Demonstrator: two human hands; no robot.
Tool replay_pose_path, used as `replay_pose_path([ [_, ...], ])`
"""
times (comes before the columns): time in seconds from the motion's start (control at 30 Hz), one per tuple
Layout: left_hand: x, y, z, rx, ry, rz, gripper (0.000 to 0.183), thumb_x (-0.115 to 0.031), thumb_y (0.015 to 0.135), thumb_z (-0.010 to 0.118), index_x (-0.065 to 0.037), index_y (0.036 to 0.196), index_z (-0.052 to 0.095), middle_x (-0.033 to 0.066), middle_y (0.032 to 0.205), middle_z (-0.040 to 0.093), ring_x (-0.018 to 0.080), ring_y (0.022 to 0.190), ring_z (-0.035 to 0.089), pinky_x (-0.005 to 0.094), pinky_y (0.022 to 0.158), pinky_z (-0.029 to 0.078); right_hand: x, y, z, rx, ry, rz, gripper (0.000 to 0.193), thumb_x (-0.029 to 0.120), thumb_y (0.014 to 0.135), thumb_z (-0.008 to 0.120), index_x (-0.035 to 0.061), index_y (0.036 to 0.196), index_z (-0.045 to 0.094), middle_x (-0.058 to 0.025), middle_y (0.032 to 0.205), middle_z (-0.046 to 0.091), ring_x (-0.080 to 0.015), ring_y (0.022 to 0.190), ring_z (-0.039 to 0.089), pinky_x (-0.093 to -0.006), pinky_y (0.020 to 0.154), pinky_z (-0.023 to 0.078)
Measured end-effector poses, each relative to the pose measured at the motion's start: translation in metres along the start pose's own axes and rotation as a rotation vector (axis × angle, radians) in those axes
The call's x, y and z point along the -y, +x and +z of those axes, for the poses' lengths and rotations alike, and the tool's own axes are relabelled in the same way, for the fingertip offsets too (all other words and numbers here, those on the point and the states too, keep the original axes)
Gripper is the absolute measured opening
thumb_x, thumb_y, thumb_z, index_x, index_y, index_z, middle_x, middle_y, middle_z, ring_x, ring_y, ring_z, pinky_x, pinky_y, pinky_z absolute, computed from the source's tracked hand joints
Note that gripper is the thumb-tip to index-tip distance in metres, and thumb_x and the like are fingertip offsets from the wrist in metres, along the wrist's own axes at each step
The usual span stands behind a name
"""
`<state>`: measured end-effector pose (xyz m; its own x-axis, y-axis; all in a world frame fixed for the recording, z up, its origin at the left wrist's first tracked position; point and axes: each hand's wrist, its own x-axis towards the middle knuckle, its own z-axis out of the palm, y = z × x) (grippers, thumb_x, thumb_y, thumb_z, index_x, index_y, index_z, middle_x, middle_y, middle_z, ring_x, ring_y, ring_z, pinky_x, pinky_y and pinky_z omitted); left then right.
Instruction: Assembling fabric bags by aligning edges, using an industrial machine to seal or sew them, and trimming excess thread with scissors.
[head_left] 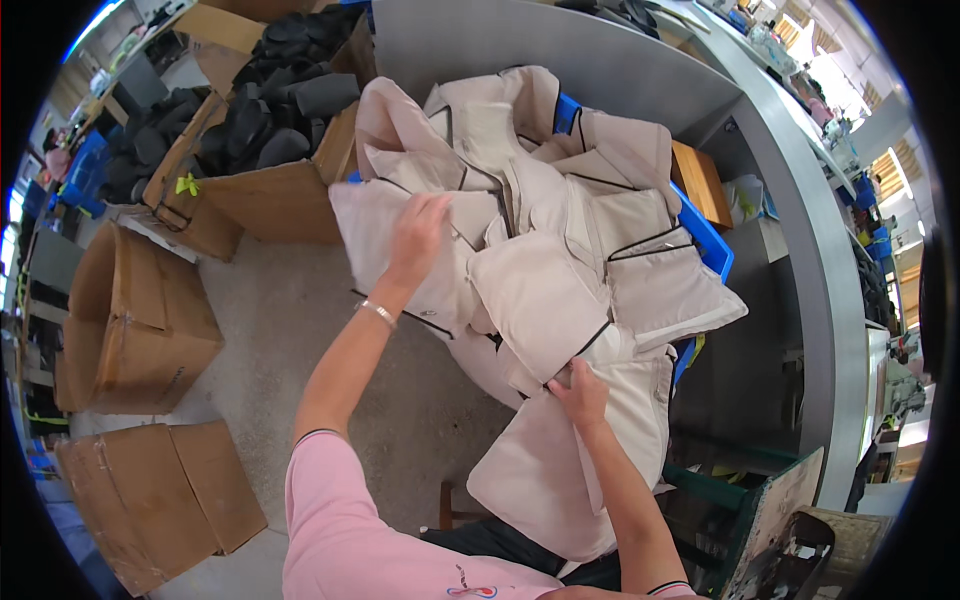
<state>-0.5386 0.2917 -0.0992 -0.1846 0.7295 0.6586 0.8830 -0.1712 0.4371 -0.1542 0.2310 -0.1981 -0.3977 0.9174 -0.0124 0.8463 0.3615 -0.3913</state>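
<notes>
A heap of beige padded fabric covers [535, 295] with black edging spills over a blue bin [703, 235] in front of me. At the heap's left side, my left hand [422, 232] is closed on a beige cover whose outer edge is slightly blurred. Lower down, my right hand [580, 392] pinches the black-edged border of another beige cover. One large cover [525, 470] hangs below it towards my lap. The fingertips of both hands are partly hidden in the fabric.
Cardboard boxes [275, 205] of black padded pieces stand at the far left. An open carton [165, 320] and a closed carton [160, 500] sit on the left floor. A grey metal partition [560, 40] curves behind and right. A green-framed stool or chair [745, 510] is at lower right.
</notes>
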Motion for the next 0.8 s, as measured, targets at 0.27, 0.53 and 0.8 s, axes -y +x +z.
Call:
replay_pose_path([
  [0.27,-0.12,0.128,0.073,0.021,-0.367,0.206,0.035,-0.007,0.087,0.063,-0.008,0.122,0.06,0.0149,0.117,0.059,0.0334,0.107,0.059,0.0412,0.09,0.048,0.0,-0.004,0.005,0.008,-0.029,0.046,0.056,0.032,0.067,0.086,0.0103,0.109,0.056,-0.007,0.1,0.069,-0.0294,0.087,0.068,-0.0419,0.07,0.053],
  [0.53,-0.064,-0.119,0.023,0.571,-0.376,-0.183,0.009,-0.009,0.088,0.06,-0.001,0.087,0.058,0.0184,0.089,0.058,0.0395,0.086,0.056,0.0481,0.077,0.045,0.004,-0.008,0.004,-0.1,0.003,0.0,0.054,0.036,0.064,0.086,0.0116,0.101,0.055,-0.0071,0.085,0.066,-0.0286,0.075,0.068,-0.0412,0.061,0.053],
  [0.8,0.056,-0.268,-0.049,1.118,0.313,-0.538,0.063,-0.006,0.083,0.057,-0.002,0.144,0.043,0.0236,0.146,0.044,0.0385,0.134,0.045,0.047,0.111,0.039,0.006,-0.01,0.003,-0.094,-0.007,0.001,0.054,0.036,0.064,0.085,0.0119,0.102,0.056,-0.0056,0.088,0.066,-0.0279,0.074,0.067,-0.0402,0.06,0.052],
])
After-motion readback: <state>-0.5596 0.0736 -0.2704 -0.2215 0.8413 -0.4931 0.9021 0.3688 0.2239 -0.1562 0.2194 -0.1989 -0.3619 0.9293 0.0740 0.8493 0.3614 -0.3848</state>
